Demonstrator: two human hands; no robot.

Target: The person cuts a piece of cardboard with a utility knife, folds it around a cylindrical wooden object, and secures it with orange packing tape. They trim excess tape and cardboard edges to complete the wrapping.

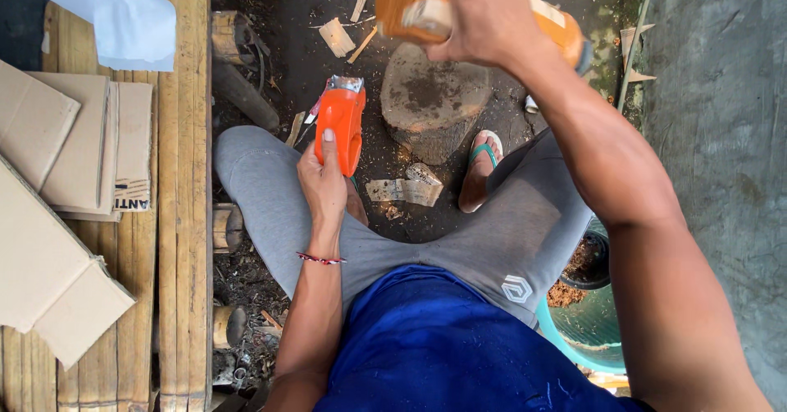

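Between the knees, over bare dirt: left hand point(324, 184) grips an orange tape dispenser point(342, 123), fingers wrapped round its handle, thumb lying up the back, metal cutter end pointing away from the body. Right hand point(484, 10) raised high, fingers closed over an orange-brown roll or block point(422, 2); too close to the camera to tell which. Beyond the left fingertips sits a wood stump point(432, 104), with wood scraps point(406, 189) just beside the dispenser. Cardboard pieces point(70, 150) lie on the bamboo bench point(184, 215), well left of the left fingers. Judgement: steady the dispenser on the thigh, keep fingertips clear of the cutter teeth, and bring the right-hand item down squarely.
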